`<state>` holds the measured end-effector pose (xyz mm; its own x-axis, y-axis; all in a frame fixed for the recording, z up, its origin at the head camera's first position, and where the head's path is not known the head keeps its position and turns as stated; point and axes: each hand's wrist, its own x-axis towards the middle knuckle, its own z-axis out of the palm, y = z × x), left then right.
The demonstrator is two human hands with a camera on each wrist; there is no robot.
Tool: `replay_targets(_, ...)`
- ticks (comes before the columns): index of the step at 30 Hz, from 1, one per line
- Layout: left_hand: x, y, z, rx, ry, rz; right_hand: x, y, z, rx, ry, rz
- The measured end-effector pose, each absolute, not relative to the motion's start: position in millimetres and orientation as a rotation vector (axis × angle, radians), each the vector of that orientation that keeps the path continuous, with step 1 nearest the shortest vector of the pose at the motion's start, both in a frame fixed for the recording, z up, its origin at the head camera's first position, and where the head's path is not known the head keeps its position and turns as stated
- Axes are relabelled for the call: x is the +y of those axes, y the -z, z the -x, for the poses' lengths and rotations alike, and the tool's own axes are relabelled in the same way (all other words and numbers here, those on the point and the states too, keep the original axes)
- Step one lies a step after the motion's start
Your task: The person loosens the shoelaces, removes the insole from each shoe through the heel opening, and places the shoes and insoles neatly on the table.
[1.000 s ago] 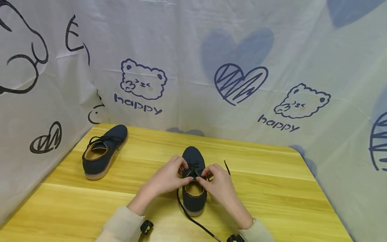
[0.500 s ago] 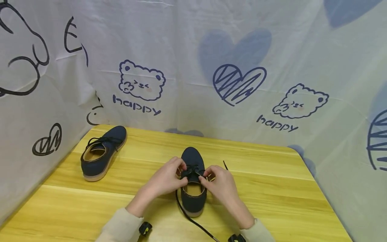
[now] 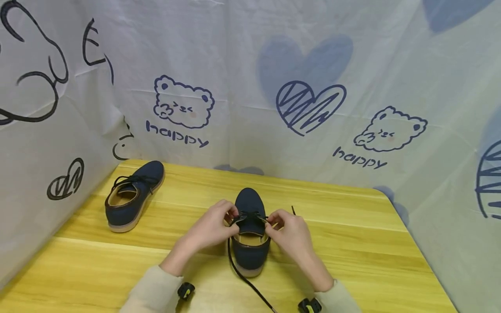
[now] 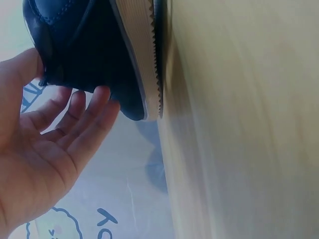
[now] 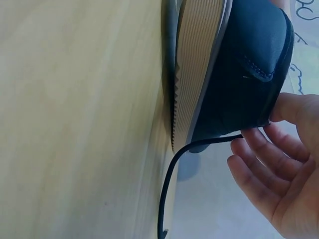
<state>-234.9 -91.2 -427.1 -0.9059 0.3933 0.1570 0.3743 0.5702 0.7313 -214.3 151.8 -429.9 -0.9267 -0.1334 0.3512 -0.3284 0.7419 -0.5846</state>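
A dark navy lace-up shoe [image 3: 248,200] stands at the middle of the table, toe pointing away from me. My left hand [image 3: 213,224] pinches the left eyelet flap between thumb and fingers. On the other side, the right eyelet flap is pinched by my right hand [image 3: 291,234]. The flaps are spread apart, with the tongue and tan lining showing between them. In the right wrist view, a loose black lace [image 5: 167,179] runs from the shoe's side near the fingertips down to the table. Another loose lace end [image 3: 243,280] trails past the heel toward me.
A second navy shoe [image 3: 124,214], its lace tied, stands at the table's back left. The yellow wood-grain table [image 3: 352,256] ends at a printed white curtain [image 3: 242,52] behind and on both sides.
Both hands have drawn apart sideways, pulling the eyelet flaps outward and widening the shoe's opening. The second shoe has stayed in place.
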Motion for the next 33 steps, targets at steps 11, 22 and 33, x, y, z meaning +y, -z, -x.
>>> replay_targets(11,-90.6,425.5,236.8,2.831,-1.231,-0.576,164.0,430.2,220.1,-2.683,-1.095,-0.277)
replay_targets(22,-96.8,428.2,241.7,2.839,-1.21,-0.524,175.9,432.0,224.2,-2.68,-1.142,-0.239)
replay_targets(33,-98.4,427.3,242.5,2.805,-1.217,-0.553,170.9,427.5,223.1,-2.684,-1.151,-0.253)
